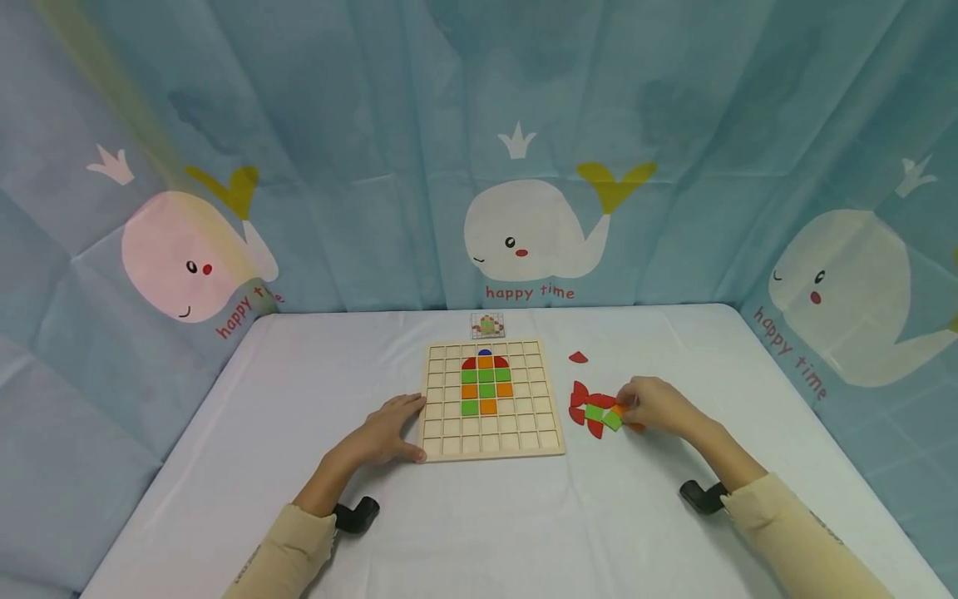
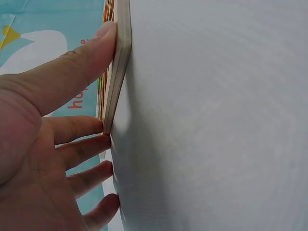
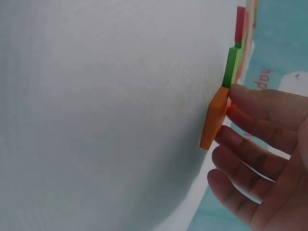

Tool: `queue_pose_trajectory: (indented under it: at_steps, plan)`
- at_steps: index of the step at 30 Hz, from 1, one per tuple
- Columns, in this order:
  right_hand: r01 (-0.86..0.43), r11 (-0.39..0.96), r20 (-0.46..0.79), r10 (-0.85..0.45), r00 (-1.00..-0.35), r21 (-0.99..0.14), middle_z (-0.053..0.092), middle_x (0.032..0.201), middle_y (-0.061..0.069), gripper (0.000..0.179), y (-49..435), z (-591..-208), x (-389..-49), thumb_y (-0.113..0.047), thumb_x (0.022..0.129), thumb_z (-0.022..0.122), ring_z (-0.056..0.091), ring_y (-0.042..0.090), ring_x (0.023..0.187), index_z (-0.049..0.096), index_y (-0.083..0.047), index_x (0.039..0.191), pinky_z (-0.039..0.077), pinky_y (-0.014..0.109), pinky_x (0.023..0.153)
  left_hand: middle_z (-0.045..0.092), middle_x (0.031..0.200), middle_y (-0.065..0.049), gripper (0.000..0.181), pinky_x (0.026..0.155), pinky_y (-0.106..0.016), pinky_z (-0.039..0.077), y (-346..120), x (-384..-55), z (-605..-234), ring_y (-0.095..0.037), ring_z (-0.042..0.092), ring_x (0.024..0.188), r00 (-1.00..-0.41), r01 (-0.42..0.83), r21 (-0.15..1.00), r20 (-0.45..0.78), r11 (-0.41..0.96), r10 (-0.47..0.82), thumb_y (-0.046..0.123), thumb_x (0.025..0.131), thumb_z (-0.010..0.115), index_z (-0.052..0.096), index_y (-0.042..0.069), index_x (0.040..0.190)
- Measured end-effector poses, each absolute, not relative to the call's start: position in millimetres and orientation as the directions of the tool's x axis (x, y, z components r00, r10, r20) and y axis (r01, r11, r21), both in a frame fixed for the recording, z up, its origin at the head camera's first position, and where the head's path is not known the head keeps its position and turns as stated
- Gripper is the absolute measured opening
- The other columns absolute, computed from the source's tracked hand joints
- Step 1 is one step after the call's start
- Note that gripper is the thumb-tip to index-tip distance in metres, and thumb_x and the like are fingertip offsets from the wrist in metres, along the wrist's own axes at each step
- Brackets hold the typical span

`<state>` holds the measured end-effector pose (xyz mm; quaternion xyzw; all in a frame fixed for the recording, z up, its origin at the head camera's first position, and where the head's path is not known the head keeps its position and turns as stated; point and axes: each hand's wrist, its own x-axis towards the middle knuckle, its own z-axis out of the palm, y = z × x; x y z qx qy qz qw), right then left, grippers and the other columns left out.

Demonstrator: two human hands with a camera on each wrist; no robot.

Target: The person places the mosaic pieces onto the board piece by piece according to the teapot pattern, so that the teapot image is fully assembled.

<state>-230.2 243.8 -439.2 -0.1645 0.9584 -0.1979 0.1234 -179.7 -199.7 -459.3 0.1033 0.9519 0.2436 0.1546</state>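
A square wooden grid board (image 1: 524, 428) lies on the table, with green, orange, red and blue tiles (image 1: 486, 376) in its upper middle cells. My left hand (image 1: 387, 428) rests against its left edge, fingers spread and thumb at the near corner. In the left wrist view the thumb touches the board's rim (image 2: 118, 72). Right of the board, my right hand (image 1: 657, 405) touches loose tiles with its fingertips. An orange tile (image 3: 215, 118) and a green tile (image 3: 232, 66) lie at its thumb and fingers. Whether it pinches one is unclear.
Several red rounded tiles (image 1: 579, 391) and green square tiles (image 1: 594, 413) lie in a cluster right of the board. One red tile (image 1: 578, 357) sits apart, farther back. A small picture card (image 1: 487, 325) lies behind the board. A curtain with whales (image 1: 535, 233) hangs behind the table.
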Motion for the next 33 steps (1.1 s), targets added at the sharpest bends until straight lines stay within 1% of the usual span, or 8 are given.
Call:
queue_pose_trajectory:
  at_steps: [2, 5, 8, 10, 12, 19, 26, 33]
  plan:
    - [-0.273, 0.875, -0.161, -0.360, -0.919, -0.400, 0.069, 0.097, 0.007, 0.024, 243, -439, -230, -0.009, 0.082, 0.075, 0.060, 0.021, 0.089, 0.072, -0.001, 0.104, 0.057, 0.042, 0.083, 0.033, 0.157, -0.016, 0.096, 0.114, -0.065, 0.023, -200, -180, -460, -0.040, 0.023, 0.147, -0.931, 0.124, 0.496, -0.241, 0.859, 0.274, 0.028, 0.071, 0.086, 0.036, 0.004, 0.149]
    - [-0.328, 0.861, -0.132, -0.404, -0.905, -0.388, 0.068, 0.095, 0.005, 0.019, 241, -440, -229, -0.008, 0.081, 0.075, 0.058, 0.020, 0.088, 0.075, -0.003, 0.100, 0.057, 0.038, 0.080, 0.033, 0.157, -0.017, 0.096, 0.114, -0.065, 0.023, -200, -180, -460, -0.041, 0.023, 0.147, -0.931, 0.126, 0.497, -0.240, 0.858, 0.276, 0.027, 0.070, 0.086, 0.036, 0.003, 0.149]
    - [-0.411, 0.834, -0.113, -0.479, -0.871, -0.368, 0.068, 0.094, 0.002, 0.016, 239, -441, -228, -0.008, 0.080, 0.076, 0.056, 0.016, 0.087, 0.076, -0.008, 0.097, 0.056, 0.034, 0.078, 0.033, 0.157, -0.017, 0.096, 0.114, -0.065, 0.023, -200, -180, -461, -0.041, 0.023, 0.147, -0.931, 0.130, 0.495, -0.238, 0.859, 0.278, 0.027, 0.070, 0.086, 0.036, 0.002, 0.149]
    - [-0.450, 0.819, -0.116, -0.517, -0.848, -0.355, 0.067, 0.095, 0.001, 0.017, 238, -441, -228, -0.007, 0.080, 0.076, 0.056, 0.015, 0.087, 0.077, -0.010, 0.096, 0.056, 0.034, 0.078, 0.033, 0.157, -0.017, 0.096, 0.114, -0.064, 0.023, -200, -180, -461, -0.041, 0.023, 0.147, -0.931, 0.130, 0.495, -0.237, 0.859, 0.277, 0.027, 0.070, 0.086, 0.037, 0.002, 0.149]
    - [-0.466, 0.819, -0.126, -0.529, -0.839, -0.335, 0.067, 0.096, 0.000, 0.018, 237, -441, -227, -0.007, 0.079, 0.078, 0.056, 0.015, 0.089, 0.077, -0.011, 0.096, 0.056, 0.035, 0.081, 0.033, 0.157, -0.017, 0.096, 0.114, -0.064, 0.023, -200, -180, -461, -0.041, 0.023, 0.147, -0.931, 0.128, 0.496, -0.238, 0.859, 0.277, 0.027, 0.070, 0.086, 0.036, 0.003, 0.149]
    - [-0.465, 0.832, -0.122, -0.518, -0.847, -0.303, 0.066, 0.095, 0.000, 0.024, 235, -440, -222, -0.009, 0.076, 0.081, 0.057, 0.015, 0.090, 0.076, -0.011, 0.099, 0.057, 0.038, 0.084, 0.033, 0.157, -0.017, 0.096, 0.115, -0.064, 0.023, -200, -180, -460, -0.041, 0.023, 0.147, -0.931, 0.128, 0.494, -0.238, 0.860, 0.276, 0.027, 0.070, 0.086, 0.037, 0.003, 0.149]
    - [-0.476, 0.837, -0.107, -0.518, -0.849, -0.269, 0.063, 0.089, -0.002, 0.025, 232, -438, -219, -0.010, 0.076, 0.082, 0.053, 0.012, 0.084, 0.077, -0.011, 0.101, 0.055, 0.030, 0.077, 0.034, 0.157, -0.017, 0.097, 0.114, -0.064, 0.024, -200, -180, -460, -0.041, 0.024, 0.147, -0.932, 0.129, 0.488, -0.238, 0.863, 0.274, 0.027, 0.070, 0.086, 0.037, 0.003, 0.149]
    - [-0.519, 0.824, -0.068, -0.545, -0.836, -0.228, 0.065, 0.095, 0.000, 0.023, 230, -439, -218, -0.008, 0.076, 0.081, 0.053, 0.014, 0.087, 0.077, -0.010, 0.098, 0.054, 0.029, 0.076, 0.034, 0.157, -0.017, 0.096, 0.114, -0.064, 0.023, -200, -180, -460, -0.041, 0.024, 0.147, -0.932, 0.129, 0.494, -0.236, 0.860, 0.275, 0.027, 0.070, 0.086, 0.037, 0.004, 0.149]
